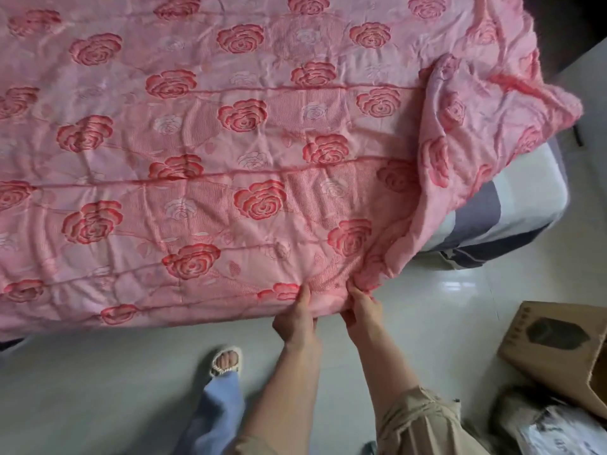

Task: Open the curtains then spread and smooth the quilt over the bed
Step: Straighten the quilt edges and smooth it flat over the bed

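A pink quilt (210, 152) with red rose patterns lies spread across most of the bed (512, 205). Its right part is folded back on itself, leaving the grey-and-white striped sheet bare at the right corner. My left hand (297, 318) grips the quilt's near edge, thumb on top. Right beside it, my right hand (363, 305) pinches the same edge where the fold begins. No curtains are in view.
A pale tiled floor (98, 389) runs along the bed's near side. A cardboard box (551, 349) sits on the floor at the right, with a crumpled bag (551, 428) below it. My sandalled foot (226, 361) stands close to the bed.
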